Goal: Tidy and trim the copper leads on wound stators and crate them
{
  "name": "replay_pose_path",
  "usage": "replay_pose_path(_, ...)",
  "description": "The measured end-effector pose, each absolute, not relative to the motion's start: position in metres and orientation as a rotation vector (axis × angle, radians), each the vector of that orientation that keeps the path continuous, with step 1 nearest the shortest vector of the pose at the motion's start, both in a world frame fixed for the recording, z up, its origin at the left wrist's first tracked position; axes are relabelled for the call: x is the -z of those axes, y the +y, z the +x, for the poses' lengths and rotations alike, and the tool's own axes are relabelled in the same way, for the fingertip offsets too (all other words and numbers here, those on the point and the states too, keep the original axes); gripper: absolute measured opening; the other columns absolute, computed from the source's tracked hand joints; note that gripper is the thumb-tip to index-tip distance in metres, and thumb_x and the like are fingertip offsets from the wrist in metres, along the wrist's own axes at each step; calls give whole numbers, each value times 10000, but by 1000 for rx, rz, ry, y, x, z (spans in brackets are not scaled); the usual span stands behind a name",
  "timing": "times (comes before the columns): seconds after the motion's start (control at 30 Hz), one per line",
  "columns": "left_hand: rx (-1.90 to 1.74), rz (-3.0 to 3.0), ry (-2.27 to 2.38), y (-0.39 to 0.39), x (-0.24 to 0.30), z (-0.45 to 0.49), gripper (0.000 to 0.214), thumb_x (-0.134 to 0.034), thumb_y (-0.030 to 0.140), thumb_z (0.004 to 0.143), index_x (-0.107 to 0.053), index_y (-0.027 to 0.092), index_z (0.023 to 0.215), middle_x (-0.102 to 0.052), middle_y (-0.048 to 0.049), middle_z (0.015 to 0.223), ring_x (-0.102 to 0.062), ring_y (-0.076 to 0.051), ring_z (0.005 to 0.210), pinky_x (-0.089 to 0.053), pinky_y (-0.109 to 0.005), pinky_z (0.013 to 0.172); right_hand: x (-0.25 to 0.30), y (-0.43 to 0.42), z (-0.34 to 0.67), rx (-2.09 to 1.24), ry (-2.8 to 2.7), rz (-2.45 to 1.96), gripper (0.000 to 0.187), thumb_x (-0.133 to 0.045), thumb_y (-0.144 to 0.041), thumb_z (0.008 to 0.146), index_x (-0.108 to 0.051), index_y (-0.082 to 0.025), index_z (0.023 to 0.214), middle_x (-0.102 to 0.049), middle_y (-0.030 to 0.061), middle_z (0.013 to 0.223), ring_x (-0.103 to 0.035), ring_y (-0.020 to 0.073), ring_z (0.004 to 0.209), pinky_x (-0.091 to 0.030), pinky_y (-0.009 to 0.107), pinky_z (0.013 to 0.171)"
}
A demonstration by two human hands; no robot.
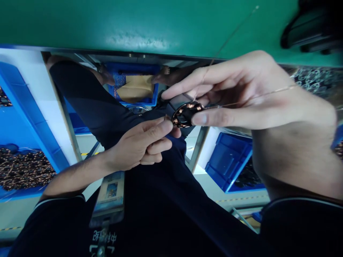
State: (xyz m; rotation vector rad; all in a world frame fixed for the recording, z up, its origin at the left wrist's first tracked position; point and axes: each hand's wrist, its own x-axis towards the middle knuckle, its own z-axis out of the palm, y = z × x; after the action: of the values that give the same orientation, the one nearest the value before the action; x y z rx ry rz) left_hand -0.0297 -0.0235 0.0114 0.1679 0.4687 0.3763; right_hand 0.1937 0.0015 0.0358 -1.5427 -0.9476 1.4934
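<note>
Between my two hands, above my lap, is a round black motor stator (184,113) wound with copper coils. My left hand (147,142) pinches its left edge between thumb and curled fingers. On the other side, the thumb and fingers of my right hand (241,96) grip the stator's right rim. Thin copper wire (270,92) runs from the stator across my right palm and wrist. Another fine strand rises past my right fingers and over the green table. My right fingertips behind the stator are partly hidden.
A green table (120,25) spans the top, with a dark object (313,32) at its right. Blue bins of copper-wound parts (25,169) stand at left. Under the table is a blue bin (155,94) holding cardboard. Another blue bin (227,159) sits at lower right, near metal rings (313,78).
</note>
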Motion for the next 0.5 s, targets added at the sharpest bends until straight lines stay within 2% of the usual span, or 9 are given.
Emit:
replay_pose_path(0.1,-392,125,475,-25,-13,-29,338,-721,523,1151,-585,227,1060,-208,156,617,-43,-23,409,-126,-129,378,-48,24,188,-1585,-846,-1550,416,-896,-528,899,-848,-202,1152,-893,-71,1250,-875,170,1166,-692,179,876)
replay_pose_path(0.2,-435,54,478,-27,-16,-28,315,-734,488,1147,-591,230,1038,-182,155,613,-21,-23,399,-117,-132,368,-58,52,182,-1925,-909,-1502,459,-995,-359,715,-845,-135,1087,-899,-75,1028,-888,162,923,-677,186,790)
replay_pose_path(0.3,-457,-19,451,-31,-16,-25,257,-764,422,1131,-620,230,1041,-168,152,613,-8,-28,393,-86,-150,360,-59,73,181,-2267,-1168,-1385,595,-998,-247,553,-839,-75,1100,-846,-80,786,-836,146,672,-641,169,663)
replay_pose_path(0.43,-454,-50,442,-34,-11,-20,337,-849,471,1068,-634,224,989,-169,146,611,-29,-29,390,-79,-164,349,-50,78,185,-2247,-1384,-1280,708,-986,-391,620,-832,-87,1241,-848,-71,786,-847,168,688,-640,161,619)
replay_pose_path(0.5,-460,-38,454,-36,-9,-18,388,-868,522,1043,-640,217,967,-166,144,617,-39,-28,403,-99,-159,347,-48,79,188,-2242,-1454,-1215,636,-1025,-408,654,-858,-163,1216,-856,-91,810,-853,170,695,-667,169,618)
